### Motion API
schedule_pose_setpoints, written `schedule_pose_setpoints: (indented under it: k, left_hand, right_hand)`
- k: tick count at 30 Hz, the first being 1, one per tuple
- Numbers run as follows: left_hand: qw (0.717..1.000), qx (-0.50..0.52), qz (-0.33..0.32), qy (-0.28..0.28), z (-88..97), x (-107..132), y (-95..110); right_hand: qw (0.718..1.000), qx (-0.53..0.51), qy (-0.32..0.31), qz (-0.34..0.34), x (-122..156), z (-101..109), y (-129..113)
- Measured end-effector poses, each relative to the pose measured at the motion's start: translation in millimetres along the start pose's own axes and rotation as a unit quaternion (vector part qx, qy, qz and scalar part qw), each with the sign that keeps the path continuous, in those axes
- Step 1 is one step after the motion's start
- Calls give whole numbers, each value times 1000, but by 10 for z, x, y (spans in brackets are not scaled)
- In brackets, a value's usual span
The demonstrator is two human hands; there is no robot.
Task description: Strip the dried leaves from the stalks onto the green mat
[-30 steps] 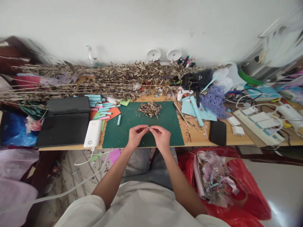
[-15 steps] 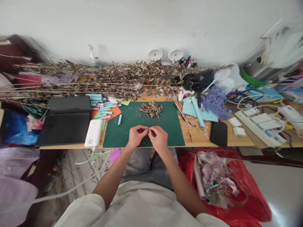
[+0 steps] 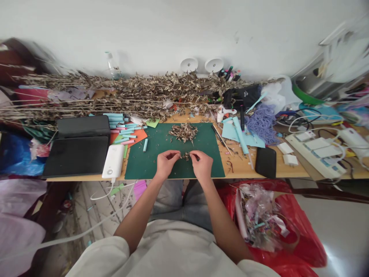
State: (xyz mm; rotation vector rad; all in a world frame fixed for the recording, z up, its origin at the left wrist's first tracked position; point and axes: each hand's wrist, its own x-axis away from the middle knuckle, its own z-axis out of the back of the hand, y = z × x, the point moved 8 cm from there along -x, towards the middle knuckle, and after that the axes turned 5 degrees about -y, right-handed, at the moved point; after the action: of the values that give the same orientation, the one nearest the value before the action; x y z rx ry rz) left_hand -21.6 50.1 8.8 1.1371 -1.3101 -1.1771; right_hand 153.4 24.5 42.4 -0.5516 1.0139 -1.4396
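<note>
Both my hands hover over the near part of a green cutting mat (image 3: 150,163). My left hand (image 3: 165,163) and my right hand (image 3: 201,164) each pinch one end of a small sprig of dried leaves (image 3: 186,156), which spans the short gap between them. Farther back on the mat lies a small heap of dried leaf bits (image 3: 183,132). Behind the mat, a long bundle of dried leafy stems (image 3: 127,94) stretches across the desk.
Left of the mat sit a white power bank (image 3: 113,161), black cases (image 3: 77,148) and pastel paper rolls (image 3: 123,132). To the right are a black phone (image 3: 265,162), a glue gun (image 3: 226,112), purple cord (image 3: 261,123) and a power strip (image 3: 317,152). A red bag (image 3: 288,234) of scraps is below the desk.
My hands have drawn slightly apart and shifted a little away from me; a short piece of dried sprig now shows between the fingertips.
</note>
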Motion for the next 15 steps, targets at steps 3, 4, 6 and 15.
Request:
schedule_pose_setpoints:
  k: [3,4,6,15]
  left_hand:
    - [1000,-6,-5,-11,-23,0,-9]
    - [1000,-16,-8,-14,-29,-2,-9]
    - [999,-42,-11,-21,-39,-9,-9]
    - [993,-76,9,-85,-143,20,106]
  right_hand:
    - [1000,0,-13,7,8,-9,-3]
    - [1000,-4,-14,8,14,-8,-12]
    - [1000,-15,-14,8,28,-4,-39]
    - [998,-47,-8,45,81,21,-230]
